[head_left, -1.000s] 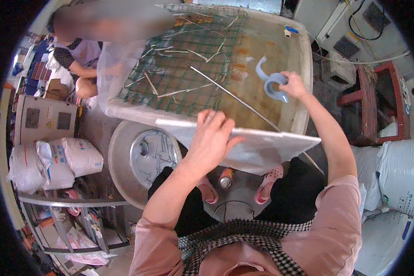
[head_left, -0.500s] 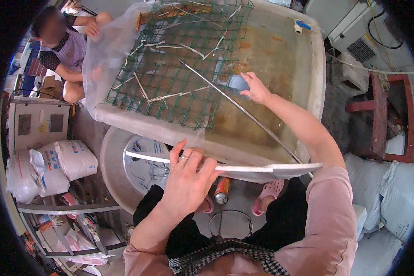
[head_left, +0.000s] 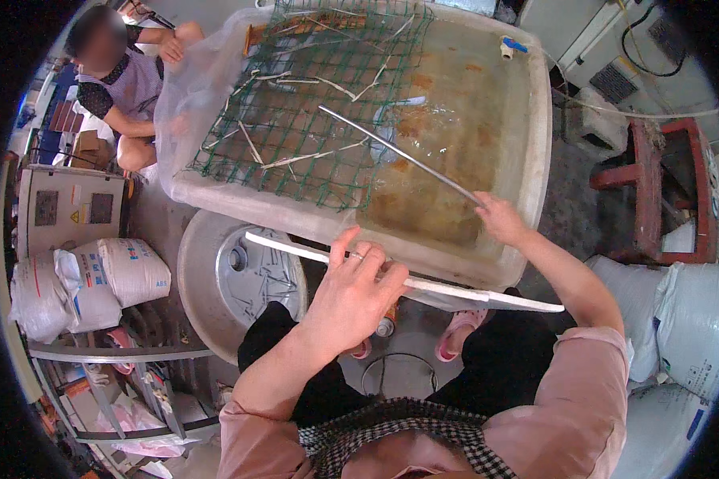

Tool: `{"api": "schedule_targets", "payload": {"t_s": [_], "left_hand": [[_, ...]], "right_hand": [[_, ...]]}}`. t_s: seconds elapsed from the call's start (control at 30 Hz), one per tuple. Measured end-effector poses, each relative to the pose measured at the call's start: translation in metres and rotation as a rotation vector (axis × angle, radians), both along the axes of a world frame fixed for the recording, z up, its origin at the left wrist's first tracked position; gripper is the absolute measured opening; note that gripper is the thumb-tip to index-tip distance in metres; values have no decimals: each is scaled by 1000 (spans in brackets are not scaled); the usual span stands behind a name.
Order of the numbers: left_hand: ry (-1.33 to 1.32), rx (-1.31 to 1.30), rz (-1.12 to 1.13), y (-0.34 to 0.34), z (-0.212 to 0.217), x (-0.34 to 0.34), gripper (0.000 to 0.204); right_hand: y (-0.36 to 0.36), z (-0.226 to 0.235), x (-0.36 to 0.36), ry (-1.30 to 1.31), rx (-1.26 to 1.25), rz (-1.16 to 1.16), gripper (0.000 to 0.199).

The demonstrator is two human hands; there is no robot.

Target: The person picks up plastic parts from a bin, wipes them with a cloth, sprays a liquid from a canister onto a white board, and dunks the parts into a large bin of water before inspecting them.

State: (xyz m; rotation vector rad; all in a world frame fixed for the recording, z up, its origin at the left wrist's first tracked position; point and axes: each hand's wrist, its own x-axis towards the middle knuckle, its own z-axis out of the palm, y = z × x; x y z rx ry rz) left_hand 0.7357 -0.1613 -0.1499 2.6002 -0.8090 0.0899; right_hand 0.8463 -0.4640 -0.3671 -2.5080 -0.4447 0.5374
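My left hand (head_left: 353, 291) is closed on a long, thin white board (head_left: 447, 289), seen nearly edge-on above my knees. To the right, my right hand (head_left: 503, 221) grips the near end of a slim metal rod (head_left: 399, 150). The rod slants forward and left over a large pale tub (head_left: 539, 152) of brownish water, its far end above a green net (head_left: 295, 152). Pale strips lie across the net. Beside the net's right edge, a pale bluish piece (head_left: 384, 134) shows in the water; I cannot make out its kind.
A round basin (head_left: 190, 279) with thin metal pieces stands left of my knees. A co-worker (head_left: 124, 96) sits beyond the tub's left end. White sacks (head_left: 132, 271) are stacked at left, more sacks (head_left: 695, 311) at right. A red frame (head_left: 651, 191) and blue-handled valve (head_left: 514, 45) are at right.
My right hand has left the bluish piece in the water, moved back toward me and closed on the rod. The board in my left hand has shifted slightly right and tilted.
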Motion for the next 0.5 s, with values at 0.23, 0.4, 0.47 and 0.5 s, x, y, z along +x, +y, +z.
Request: {"api": "schedule_targets", "payload": {"t_s": [0.23, 0.4, 0.47, 0.5], "left_hand": [[-5, -45, 21, 5, -1, -6, 18], [-36, -47, 27, 6, -4, -9, 20], [-33, -63, 9, 6, -3, -8, 20], [-31, -70, 3, 5, -2, -7, 20]], "right_hand": [[-121, 110, -38, -267, -17, -202, 37], [-182, 137, -61, -352, -300, -53, 41], [-183, 133, -65, -334, -384, 31, 41], [-182, 131, -65, -320, -416, 40, 41]]}}
